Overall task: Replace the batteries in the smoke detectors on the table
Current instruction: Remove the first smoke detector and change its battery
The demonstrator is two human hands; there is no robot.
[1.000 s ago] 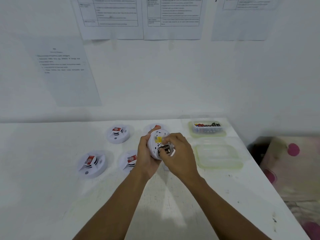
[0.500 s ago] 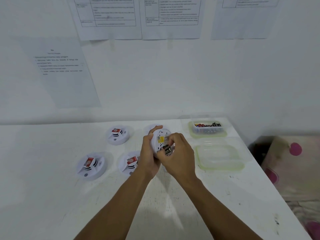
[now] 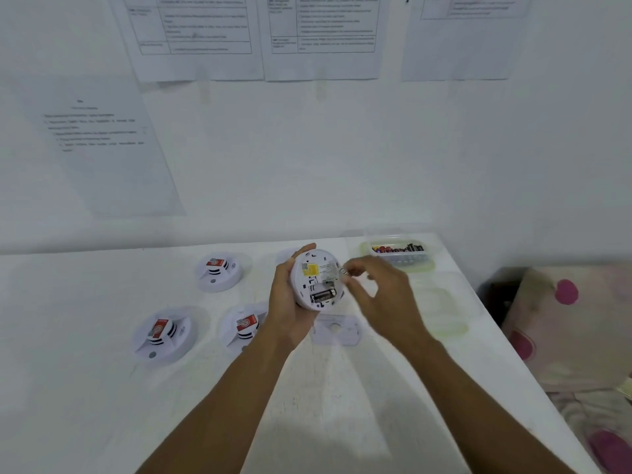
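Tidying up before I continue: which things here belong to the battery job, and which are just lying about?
Job: held smoke detector, its battery, three other detectors, battery tub, tub lid, backplate.
Lying about: wall papers, spotted cloth.

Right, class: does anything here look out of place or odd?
Nothing spilled or damaged. The smoke detector in the left hand has its back open, one battery showing; a loose plate lies on the table beneath, and the battery box sits unlidded.

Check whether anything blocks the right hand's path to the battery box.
Nothing visible does. The right hand is beside the smoke detector held by the left hand; the battery box stands open just beyond it, its lid lying apart.
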